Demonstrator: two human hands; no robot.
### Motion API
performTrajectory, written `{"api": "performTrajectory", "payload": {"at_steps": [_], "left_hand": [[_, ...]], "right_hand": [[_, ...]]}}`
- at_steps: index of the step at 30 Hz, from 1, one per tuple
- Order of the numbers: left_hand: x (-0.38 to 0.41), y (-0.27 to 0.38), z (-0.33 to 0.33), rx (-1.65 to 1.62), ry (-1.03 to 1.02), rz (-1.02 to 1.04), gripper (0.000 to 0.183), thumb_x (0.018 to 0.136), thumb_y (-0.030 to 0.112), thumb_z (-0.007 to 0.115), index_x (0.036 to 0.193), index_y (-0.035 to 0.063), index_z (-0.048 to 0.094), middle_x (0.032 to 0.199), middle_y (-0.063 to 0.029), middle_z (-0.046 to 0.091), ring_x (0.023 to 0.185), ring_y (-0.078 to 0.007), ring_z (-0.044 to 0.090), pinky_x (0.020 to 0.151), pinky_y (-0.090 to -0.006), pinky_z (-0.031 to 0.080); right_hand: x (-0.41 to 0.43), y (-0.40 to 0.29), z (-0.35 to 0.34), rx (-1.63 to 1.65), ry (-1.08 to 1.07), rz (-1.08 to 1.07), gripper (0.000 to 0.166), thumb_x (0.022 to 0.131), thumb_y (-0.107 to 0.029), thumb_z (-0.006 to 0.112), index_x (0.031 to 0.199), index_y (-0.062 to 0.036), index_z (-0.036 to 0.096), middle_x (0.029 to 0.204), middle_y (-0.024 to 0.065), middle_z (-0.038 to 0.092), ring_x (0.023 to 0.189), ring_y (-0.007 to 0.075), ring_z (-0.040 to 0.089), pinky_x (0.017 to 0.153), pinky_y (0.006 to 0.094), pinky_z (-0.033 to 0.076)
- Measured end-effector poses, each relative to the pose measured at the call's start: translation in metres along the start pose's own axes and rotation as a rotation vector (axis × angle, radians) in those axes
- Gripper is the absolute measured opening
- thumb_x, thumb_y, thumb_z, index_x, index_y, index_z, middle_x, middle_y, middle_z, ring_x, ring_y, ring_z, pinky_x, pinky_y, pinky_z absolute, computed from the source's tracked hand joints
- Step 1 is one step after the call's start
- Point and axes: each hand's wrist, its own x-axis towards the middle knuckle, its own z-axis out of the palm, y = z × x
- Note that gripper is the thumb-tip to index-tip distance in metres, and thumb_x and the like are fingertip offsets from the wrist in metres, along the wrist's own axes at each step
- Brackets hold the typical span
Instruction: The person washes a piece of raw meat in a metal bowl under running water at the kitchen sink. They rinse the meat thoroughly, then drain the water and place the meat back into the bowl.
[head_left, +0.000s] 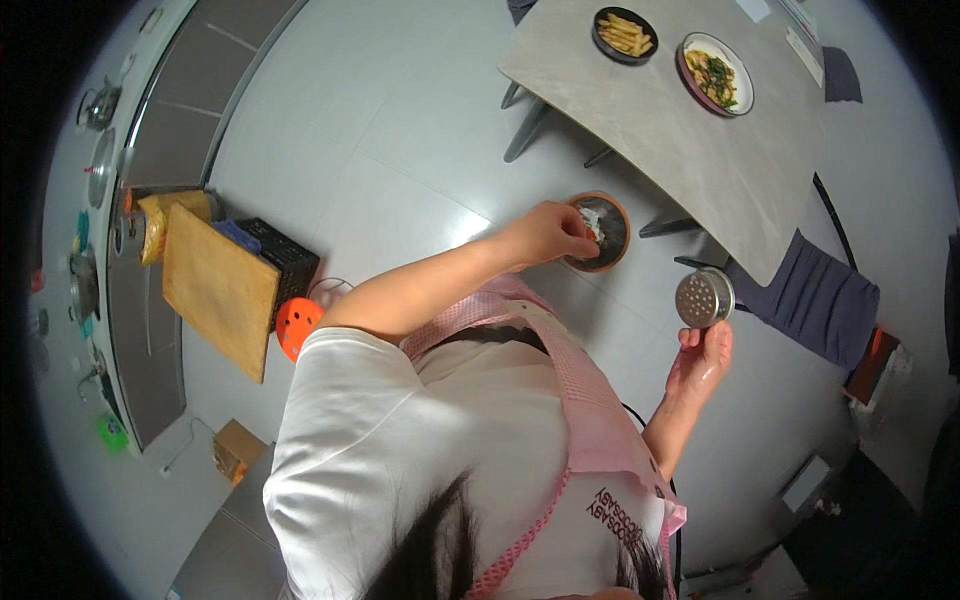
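My right hand (699, 367) holds up a small round metal strainer (703, 298) by its near edge. Its perforated flat face is turned toward the view and my fingertips are at its rim. My left hand (553, 234) hangs over a round waste bin (615, 236) with a brownish rim and a dark liner. Thumb and fingers are curled close together there; whether something small is between them cannot be made out. White and reddish scraps (592, 225) show in the bin beside my fingertips, partly hidden by the hand.
A grey table (690, 172) bears a black bowl of fries (625, 35) and a plate of cooked food (715, 73). A dark chair (810, 300) stands by its corner. To the left are a wooden board (217, 292), a black crate (289, 255) and an orange perforated stool (298, 328).
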Motion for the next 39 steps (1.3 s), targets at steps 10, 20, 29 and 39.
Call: {"api": "performTrajectory", "payload": {"at_steps": [10, 20, 29, 39], "left_hand": [[0.060, -0.003, 0.066, 0.197, -0.142, -0.051, 0.017, 0.076, 0.016, 0.068, 0.071, 0.0027, 0.060, 0.059, -0.0007, 0.054, 0.051, -0.0084, 0.047, 0.046, -0.0217, 0.037], [0.086, -0.006, 0.102, 0.148, -0.275, -0.122, 0.010, 0.084, 0.009, 0.054, 0.081, 0.0058, 0.063, 0.070, -0.0012, 0.061, 0.057, -0.0072, 0.053, 0.048, -0.0210, 0.040], [0.079, -0.007, 0.109, -0.427, -0.308, -0.328, 0.029, 0.092, 0.025, 0.045, 0.110, 0.0040, 0.053, 0.099, -0.0062, 0.062, 0.080, -0.0154, 0.062, 0.065, -0.0290, 0.051], [0.062, 0.003, 0.113, -0.951, -0.674, -0.303, 0.047, 0.093, 0.042, 0.035, 0.126, 0.0094, 0.040, 0.124, -0.0094, 0.049, 0.114, -0.0236, 0.046, 0.098, -0.0413, 0.034]], "right_hand": [[-0.003, 0.018, -0.011, -0.811, 0.011, -0.316, 0.008, 0.084, 0.001, 0.051, 0.090, 0.0010, 0.057, 0.080, 0.0068, 0.057, 0.074, 0.0150, 0.055, 0.067, 0.0255, 0.045], [-0.007, 0.036, -0.017, -1.007, -0.020, -0.640, 0.019, 0.071, 0.004, 0.057, 0.090, -0.0021, 0.060, 0.090, 0.0126, 0.059, 0.081, 0.0293, 0.058, 0.069, 0.0356, 0.048], [-0.001, 0.049, -0.006, -1.038, 0.034, -0.697, 0.019, 0.070, -0.001, 0.060, 0.089, -0.0047, 0.060, 0.090, 0.0102, 0.058, 0.080, 0.0284, 0.057, 0.067, 0.0365, 0.048], [0.003, 0.049, 0.003, -0.852, 0.101, -0.585, 0.019, 0.076, -0.006, 0.059, 0.095, -0.0034, 0.059, 0.091, 0.0107, 0.056, 0.084, 0.0272, 0.057, 0.070, 0.0354, 0.047]]}}
